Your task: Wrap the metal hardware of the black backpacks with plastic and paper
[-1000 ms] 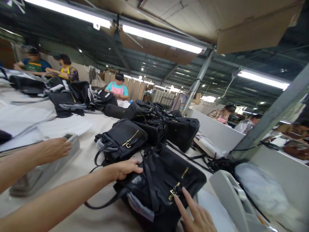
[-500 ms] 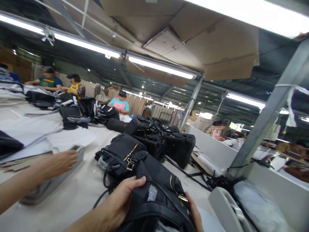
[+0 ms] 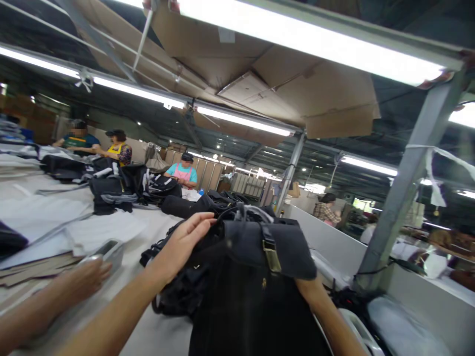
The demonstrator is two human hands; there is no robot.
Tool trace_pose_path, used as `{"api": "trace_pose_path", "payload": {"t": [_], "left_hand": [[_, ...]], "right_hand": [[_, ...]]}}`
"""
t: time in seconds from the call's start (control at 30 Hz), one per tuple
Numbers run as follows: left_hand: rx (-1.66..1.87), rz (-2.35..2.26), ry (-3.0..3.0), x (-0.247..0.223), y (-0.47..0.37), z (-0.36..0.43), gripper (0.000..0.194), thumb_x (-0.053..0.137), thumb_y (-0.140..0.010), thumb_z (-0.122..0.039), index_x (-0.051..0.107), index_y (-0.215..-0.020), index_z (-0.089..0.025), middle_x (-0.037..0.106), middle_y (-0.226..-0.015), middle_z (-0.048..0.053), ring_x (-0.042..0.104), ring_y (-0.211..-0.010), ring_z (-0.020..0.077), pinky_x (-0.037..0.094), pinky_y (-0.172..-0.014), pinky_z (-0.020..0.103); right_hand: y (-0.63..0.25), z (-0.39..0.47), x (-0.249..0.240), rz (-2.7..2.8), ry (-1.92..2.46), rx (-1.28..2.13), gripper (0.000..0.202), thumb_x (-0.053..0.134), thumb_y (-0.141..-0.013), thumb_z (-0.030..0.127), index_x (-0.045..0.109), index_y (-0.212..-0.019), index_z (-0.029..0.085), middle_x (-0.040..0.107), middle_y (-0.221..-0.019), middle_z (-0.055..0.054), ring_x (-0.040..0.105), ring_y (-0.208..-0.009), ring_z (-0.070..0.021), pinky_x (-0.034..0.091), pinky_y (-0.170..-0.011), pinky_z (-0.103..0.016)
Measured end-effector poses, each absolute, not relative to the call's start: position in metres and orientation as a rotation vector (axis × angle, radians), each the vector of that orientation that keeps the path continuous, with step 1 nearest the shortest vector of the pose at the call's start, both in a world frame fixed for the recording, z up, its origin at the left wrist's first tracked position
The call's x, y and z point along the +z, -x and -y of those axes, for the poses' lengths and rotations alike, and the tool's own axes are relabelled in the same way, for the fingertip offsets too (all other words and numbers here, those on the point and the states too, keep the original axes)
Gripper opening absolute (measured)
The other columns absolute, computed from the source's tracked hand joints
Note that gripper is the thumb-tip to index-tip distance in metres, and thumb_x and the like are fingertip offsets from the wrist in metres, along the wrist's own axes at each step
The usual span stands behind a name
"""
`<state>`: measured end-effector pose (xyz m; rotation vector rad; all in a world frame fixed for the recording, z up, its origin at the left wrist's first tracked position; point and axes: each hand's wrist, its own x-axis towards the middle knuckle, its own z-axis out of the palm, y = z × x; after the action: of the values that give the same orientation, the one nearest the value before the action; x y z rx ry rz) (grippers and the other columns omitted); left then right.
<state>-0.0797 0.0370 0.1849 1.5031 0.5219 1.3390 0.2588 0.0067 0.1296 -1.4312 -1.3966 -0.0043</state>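
Co-worker's hand (image 3: 87, 278): low on the left, over the near left part of the table (image 3: 44, 212), fingers resting at a grey tray (image 3: 107, 250); it belongs to another person, whose forearm runs off the bottom left corner.
Tray: lies on the table's pale top, just beside a stack of flat cardboard sheets (image 3: 29, 269).
Far left of the table: white sheets and a heap of dark bags (image 3: 107, 190), with three people seated behind them at the far edge.
Left hand (image 3: 181, 242): the wearer's own, arm coming up from the bottom edge, fingers spread and laid over the top left of the black bag (image 3: 256, 282); it is gripping that upper edge, thumb side hidden.
Black bag: raised off the table and held upright in the middle of the view, flap hanging down the front with a brass buckle (image 3: 272, 253) on its strap; grey handles stick up at the top.
Other bags (image 3: 174, 291): lying on the table just behind and left of the raised one.
Right hand: hidden behind the bag's right side; only the forearm (image 3: 326, 316) shows, so its grip cannot be told.
Right edge: a white partition wall (image 3: 326, 237) and a grey post (image 3: 404, 183).
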Motion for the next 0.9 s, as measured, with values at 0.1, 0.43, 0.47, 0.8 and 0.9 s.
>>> {"api": "trace_pose_path", "payload": {"t": [0.1, 0.43, 0.47, 0.8, 0.9], "left_hand": [[1.629, -0.857, -1.833, 0.149, 0.075, -0.048, 0.041, 0.053, -0.088, -0.04, 0.058, -0.123, -0.021, 0.053, -0.14, 0.01, 0.044, -0.133, 0.0285, 0.025, -0.116, 0.048], [1.687, -0.839, -1.886, 0.119, 0.057, -0.028, 0.013, 0.059, -0.085, -0.028, 0.071, -0.084, -0.023, 0.067, -0.094, 0.01, 0.059, -0.093, 0.0264, 0.044, -0.088, 0.034], [1.659, -0.882, -1.825, 0.119, 0.055, -0.032, 0.014, 0.059, -0.086, -0.03, 0.068, -0.079, -0.022, 0.065, -0.086, 0.008, 0.058, -0.085, 0.0245, 0.044, -0.081, 0.032], [1.321, -0.877, -1.483, 0.102, 0.046, -0.064, 0.032, 0.062, -0.081, -0.048, 0.051, -0.073, -0.019, 0.05, -0.057, -0.006, 0.049, -0.047, 0.0097, 0.033, -0.039, 0.018], [1.149, -0.749, -1.419, 0.107, 0.027, -0.059, 0.031, 0.065, -0.078, -0.047, 0.055, -0.079, -0.017, 0.059, -0.063, -0.002, 0.056, -0.047, 0.0107, 0.038, -0.038, 0.017]], "right_hand": [[-0.237, -0.023, 0.116, 1.44, 1.492, 0.096, 0.044, 0.064, -0.071, 0.055, 0.077, -0.093, 0.019, 0.075, -0.105, -0.012, 0.065, -0.105, -0.0358, 0.049, -0.094, -0.046], [-0.244, -0.034, 0.07, 1.358, 1.353, 0.092, 0.043, 0.06, -0.075, 0.052, 0.074, -0.1, 0.021, 0.075, -0.106, -0.011, 0.065, -0.103, -0.0342, 0.049, -0.091, -0.045], [-0.244, -0.036, 0.069, 1.358, 1.335, 0.082, 0.041, 0.06, -0.074, 0.05, 0.075, -0.099, 0.021, 0.075, -0.104, -0.011, 0.065, -0.1, -0.034, 0.05, -0.089, -0.045], [-0.241, -0.048, 0.05, 1.322, 1.35, 0.042, 0.03, 0.054, -0.071, 0.041, 0.074, -0.079, 0.02, 0.074, -0.081, -0.01, 0.064, -0.083, -0.0298, 0.05, -0.078, -0.041], [-0.243, -0.05, 0.048, 1.294, 1.382, 0.053, 0.023, 0.057, -0.065, 0.043, 0.068, -0.063, 0.022, 0.07, -0.068, -0.009, 0.062, -0.07, -0.0282, 0.05, -0.068, -0.04]]}}
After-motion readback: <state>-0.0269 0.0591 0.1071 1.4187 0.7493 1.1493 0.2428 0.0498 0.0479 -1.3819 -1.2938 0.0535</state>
